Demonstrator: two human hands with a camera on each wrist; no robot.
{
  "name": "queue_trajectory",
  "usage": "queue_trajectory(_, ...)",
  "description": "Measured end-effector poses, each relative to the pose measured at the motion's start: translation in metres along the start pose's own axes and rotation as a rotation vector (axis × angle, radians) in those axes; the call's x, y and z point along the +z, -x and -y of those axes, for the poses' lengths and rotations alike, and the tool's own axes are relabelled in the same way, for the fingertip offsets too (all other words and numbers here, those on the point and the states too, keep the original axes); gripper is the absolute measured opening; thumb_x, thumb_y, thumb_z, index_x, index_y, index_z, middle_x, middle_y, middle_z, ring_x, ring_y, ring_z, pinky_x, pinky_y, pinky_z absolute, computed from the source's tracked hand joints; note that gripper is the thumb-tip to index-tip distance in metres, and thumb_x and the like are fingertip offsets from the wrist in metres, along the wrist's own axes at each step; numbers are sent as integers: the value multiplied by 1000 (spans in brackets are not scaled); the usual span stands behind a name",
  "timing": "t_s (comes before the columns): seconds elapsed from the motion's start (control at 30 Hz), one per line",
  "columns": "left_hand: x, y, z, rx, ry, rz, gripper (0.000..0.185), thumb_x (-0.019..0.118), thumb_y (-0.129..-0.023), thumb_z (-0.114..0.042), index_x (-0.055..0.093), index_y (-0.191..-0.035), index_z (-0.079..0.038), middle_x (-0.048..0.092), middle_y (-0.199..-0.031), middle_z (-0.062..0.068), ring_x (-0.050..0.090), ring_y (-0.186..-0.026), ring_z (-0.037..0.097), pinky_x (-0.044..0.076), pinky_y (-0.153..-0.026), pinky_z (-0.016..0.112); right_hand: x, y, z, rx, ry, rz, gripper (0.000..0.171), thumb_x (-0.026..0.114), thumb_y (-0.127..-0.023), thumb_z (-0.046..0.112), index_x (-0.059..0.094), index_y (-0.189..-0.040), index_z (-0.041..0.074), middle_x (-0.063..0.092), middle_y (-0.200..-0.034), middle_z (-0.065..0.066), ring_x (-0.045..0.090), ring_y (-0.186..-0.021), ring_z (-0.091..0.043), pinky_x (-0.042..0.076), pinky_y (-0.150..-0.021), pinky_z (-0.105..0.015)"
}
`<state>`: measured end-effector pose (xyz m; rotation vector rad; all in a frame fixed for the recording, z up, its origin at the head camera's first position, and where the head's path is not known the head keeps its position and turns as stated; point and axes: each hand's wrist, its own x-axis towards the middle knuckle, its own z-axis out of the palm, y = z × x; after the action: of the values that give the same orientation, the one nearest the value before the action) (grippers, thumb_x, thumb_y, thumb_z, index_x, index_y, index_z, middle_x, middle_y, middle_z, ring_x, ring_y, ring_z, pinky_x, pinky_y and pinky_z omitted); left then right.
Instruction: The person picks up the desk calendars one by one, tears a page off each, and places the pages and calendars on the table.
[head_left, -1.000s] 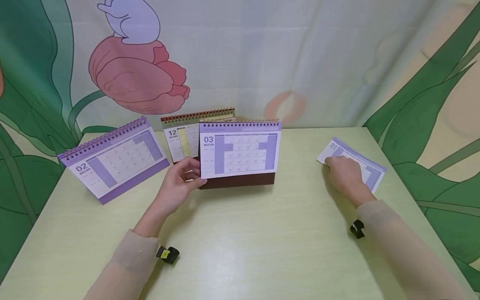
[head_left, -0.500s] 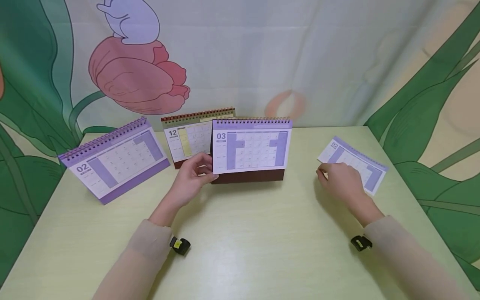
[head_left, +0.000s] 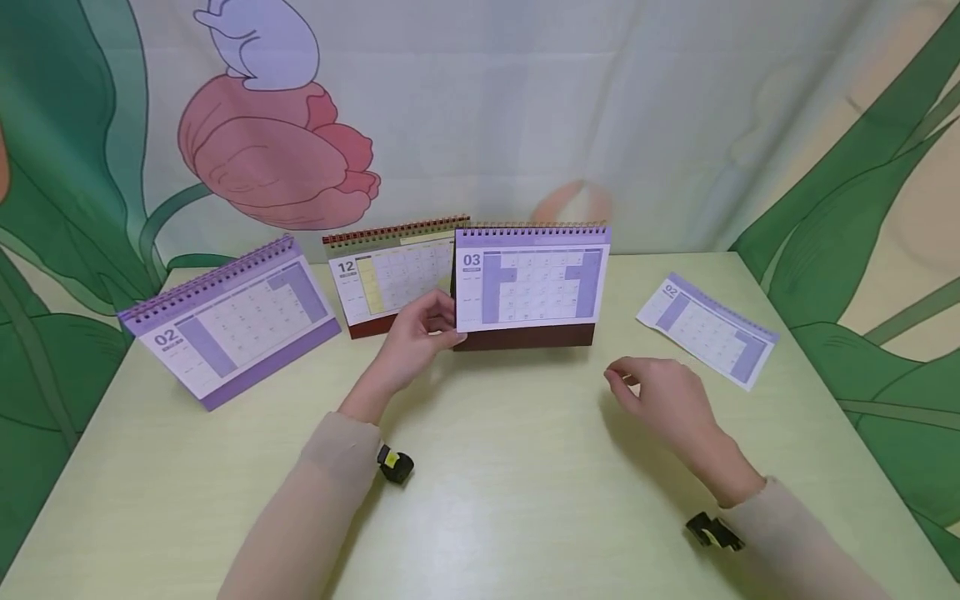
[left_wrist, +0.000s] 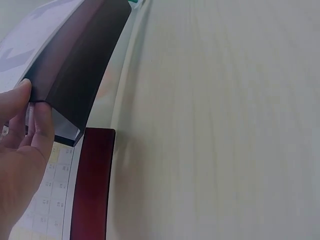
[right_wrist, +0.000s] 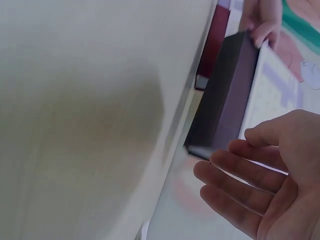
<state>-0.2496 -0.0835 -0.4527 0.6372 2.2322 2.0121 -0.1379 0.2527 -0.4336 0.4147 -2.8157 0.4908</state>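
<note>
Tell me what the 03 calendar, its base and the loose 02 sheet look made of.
03 calendar: matte printed paper pages on a wire spiral. Base: dark brown, probably stiff card, dull finish. Loose 02 sheet: thin printed paper, lying flat.

The head view looks forward and down across the table (head_left: 480, 500). Both wrist views sit close above it. All three share the standing calendar (head_left: 531, 283).
</note>
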Motion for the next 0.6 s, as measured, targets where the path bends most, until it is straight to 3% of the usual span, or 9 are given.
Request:
queue_trajectory(0.13,8,-12,4,6,-5,10,25,68,-87,17,58,-105,2,62,-99,14,63,-90,26,54,-81,30,0,6,10,-2,-42,5,13,70,-96,17,79,-101,9,77,-89,-5,67,-63,-15,50,-55,-33)
queue_trajectory(0.3,21,-27,9,24,-16,52,25,68,-87,17,56,-103,3,61,-97,13,61,-87,24,52,-79,28,2,11,20,0,-76,12,10,72,-95,14,80,-100,9,77,-89,-2,69,-71,-16,52,-60,-34)
queue_trajectory(0.6,39,-40,16,4,-43,70,26,67,-87,18,53,-101,2,58,-97,14,63,-86,28,55,-75,30,8,19,29,-26,-112,25,8,73,-94,13,79,-97,10,77,-88,0,72,-76,-14,57,-64,-34)
